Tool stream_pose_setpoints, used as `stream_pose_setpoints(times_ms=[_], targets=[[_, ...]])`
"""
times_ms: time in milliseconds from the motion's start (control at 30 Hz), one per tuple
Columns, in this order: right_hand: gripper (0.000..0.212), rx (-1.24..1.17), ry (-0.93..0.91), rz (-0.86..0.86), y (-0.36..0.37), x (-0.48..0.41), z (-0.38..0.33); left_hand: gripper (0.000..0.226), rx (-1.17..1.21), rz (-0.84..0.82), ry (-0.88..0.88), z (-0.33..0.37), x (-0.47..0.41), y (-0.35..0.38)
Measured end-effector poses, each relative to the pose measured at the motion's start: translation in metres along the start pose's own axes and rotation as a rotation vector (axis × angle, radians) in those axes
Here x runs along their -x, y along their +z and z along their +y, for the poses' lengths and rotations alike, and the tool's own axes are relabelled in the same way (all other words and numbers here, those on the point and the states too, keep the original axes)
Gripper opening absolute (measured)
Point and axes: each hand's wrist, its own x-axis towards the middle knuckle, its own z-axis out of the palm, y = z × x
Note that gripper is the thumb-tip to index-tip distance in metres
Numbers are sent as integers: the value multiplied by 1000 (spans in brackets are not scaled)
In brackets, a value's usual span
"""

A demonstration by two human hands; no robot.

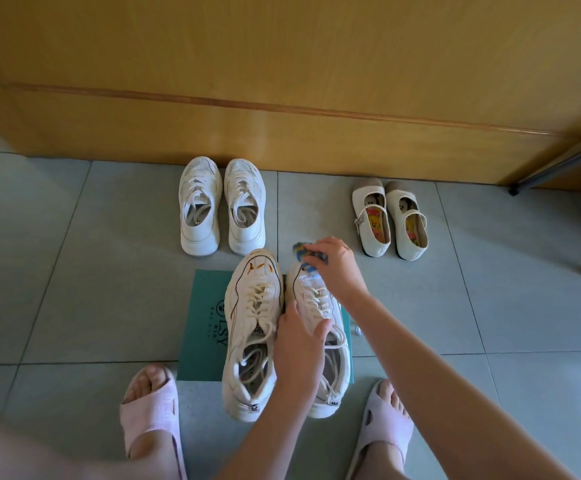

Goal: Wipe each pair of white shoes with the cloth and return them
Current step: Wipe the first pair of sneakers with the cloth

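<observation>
Holding cloth (300,250) to sneaker (311,295) toe | long axis, toe toward wooden panel (282,133)

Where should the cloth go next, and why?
Probably slide the cloth back along the sneaker toward its laces. The right hand presses it on the toe only, and the left hand grips that same shoe, so it should not slip.

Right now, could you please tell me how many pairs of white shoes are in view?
3: white mesh lace-up sneakers by the wooden panel; cream strap flats to their right; cream chunky lace-up sneakers on the teal box lid, nearest the person. None seem hidden.
</observation>
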Motion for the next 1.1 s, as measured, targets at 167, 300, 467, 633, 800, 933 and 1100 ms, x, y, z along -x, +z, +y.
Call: stream_pose_setpoints(times_ms=[167, 300, 467, 633, 800, 933, 1100], targets=[[25, -84, 149, 101, -3, 12, 14, 63, 24, 39, 0, -5, -3, 3], [24, -135, 289, 113, -8, 33, 35, 64, 3, 66, 15, -6, -2, 4], [24, -258, 442, 43, -26, 55, 61, 66, -18, 71, 28, -7, -1, 3], [32, -298, 309, 196, -38, 18, 43, 65, 10, 52, 24, -10, -4, 4], [24, -116, 83, 90, -8, -5, 6, 66, 29, 45, 17, -9, -4, 3], [28, -139, 141, 95, 7, 6, 7, 62, 42, 53, 15, -11, -6, 4], [27, -191, 179, 164, 6, 12, 11, 60, 37, 64, 18, -12, -8, 7]])
